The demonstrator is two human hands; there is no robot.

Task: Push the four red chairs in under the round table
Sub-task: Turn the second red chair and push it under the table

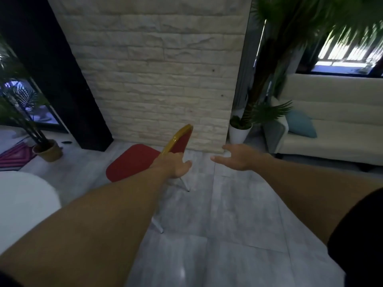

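1. one red chair [132, 161] in view, standing on the grey tiled floor [228, 214] in front of the pale stone-faced wall [161, 69]; seat turned toward the left, backrest with a yellow-gold rim rising at its right side.
2. two thin pale chair legs visible below the left forearm, feet on the tiles.
3. curved white edge of the round table [24, 204] at lower left, near the chair's seat but apart from it; chair not under the table.
4. left hand [176, 165] stretched forward, resting against the lower part of the backrest rim, fingers curled loosely around or beside it; cannot tell whether truly gripping, since the fingers are partly hidden and blurred.
5. right hand [238, 157] held out to the right of the backrest, fingers spread and flat, holding nothing and touching nothing.
6. potted palm in a white pot [239, 133] at the wall's right corner; cream sofa [331, 125] with a blue cushion [301, 124] beyond it.
7. another plant in a brown pot [48, 151] at left, beside a striped pink mat [14, 156].
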